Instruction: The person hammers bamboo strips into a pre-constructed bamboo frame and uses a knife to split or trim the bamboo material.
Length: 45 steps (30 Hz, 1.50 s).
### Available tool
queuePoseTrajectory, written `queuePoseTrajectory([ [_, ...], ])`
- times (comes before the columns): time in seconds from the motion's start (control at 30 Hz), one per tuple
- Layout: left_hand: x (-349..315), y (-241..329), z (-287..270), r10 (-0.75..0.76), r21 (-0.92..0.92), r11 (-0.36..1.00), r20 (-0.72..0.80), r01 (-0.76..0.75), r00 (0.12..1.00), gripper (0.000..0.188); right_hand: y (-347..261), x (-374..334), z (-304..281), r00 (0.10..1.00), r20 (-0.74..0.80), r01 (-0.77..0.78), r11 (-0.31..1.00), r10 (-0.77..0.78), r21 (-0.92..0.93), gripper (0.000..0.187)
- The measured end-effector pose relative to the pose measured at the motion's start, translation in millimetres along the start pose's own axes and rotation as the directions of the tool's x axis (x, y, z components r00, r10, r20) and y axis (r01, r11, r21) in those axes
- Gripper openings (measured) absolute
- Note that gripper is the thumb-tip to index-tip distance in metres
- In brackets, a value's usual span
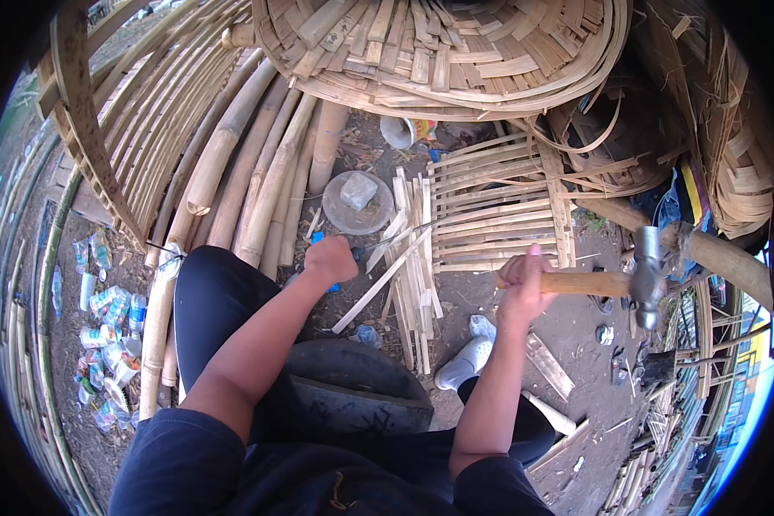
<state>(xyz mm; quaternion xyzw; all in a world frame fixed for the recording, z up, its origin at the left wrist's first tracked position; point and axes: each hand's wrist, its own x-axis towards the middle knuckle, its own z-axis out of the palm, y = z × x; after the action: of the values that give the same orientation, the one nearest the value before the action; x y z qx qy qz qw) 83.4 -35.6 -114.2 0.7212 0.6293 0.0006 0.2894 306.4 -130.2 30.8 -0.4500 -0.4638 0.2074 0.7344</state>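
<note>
My right hand (pixel 527 284) is closed around the wooden handle of a ball-peen hammer (pixel 648 277), whose metal head points out to the right. My left hand (pixel 328 261) forms a fist on a blue-handled tool (pixel 318 237); a thin dark shaft seems to run from it toward the right, and its exact kind is unclear. Beneath and beside this fist lies a heap of split bamboo strips (pixel 413 284). Just beyond my right hand, a slatted bamboo panel (pixel 499 228) rests on the ground, its slats joined by a crosspiece.
A stone (pixel 358 191) sits on a round grey slab (pixel 371 219) ahead. Thick bamboo poles (pixel 219 159) lean at the left, beside scattered plastic bottles (pixel 112 305). A large woven bamboo piece (pixel 456 64) fills the far side. A dark tire-like object (pixel 361 387) lies between my legs.
</note>
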Motion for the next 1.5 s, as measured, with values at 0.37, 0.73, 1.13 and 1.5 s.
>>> queuePoseTrajectory([
  [0.37, 11.4, -21.5, -0.9, -0.052, -0.015, 0.999, -0.062, 0.051, 0.997, 0.034, 120.3, -96.3, -71.9, 0.623, -0.046, -0.404, 0.27, 0.781, -0.874, 0.03],
  [0.73, 9.7, -20.1, 3.9, -0.07, -0.004, 0.998, -0.018, 0.07, 0.997, 0.037, -63.0, 50.0, 13.5, 0.926, 0.072, 0.344, 0.908, -0.369, 0.238, 0.048],
  [1.13, -1.2, -4.7, 2.2, -0.003, 0.155, 0.988, -0.011, 0.004, 1.0, 0.033, 142.7, -98.6, -28.4, 0.576, -0.162, -0.659, 0.338, 0.801, -0.672, 0.022],
  [1.5, 10.0, -18.0, 4.9, -0.072, 0.073, 0.995, -0.044, 0.075, 0.996, 0.03, -35.8, 16.6, 16.2, 0.999, 0.036, 0.0, 1.0, -0.001, 0.025, 0.045],
])
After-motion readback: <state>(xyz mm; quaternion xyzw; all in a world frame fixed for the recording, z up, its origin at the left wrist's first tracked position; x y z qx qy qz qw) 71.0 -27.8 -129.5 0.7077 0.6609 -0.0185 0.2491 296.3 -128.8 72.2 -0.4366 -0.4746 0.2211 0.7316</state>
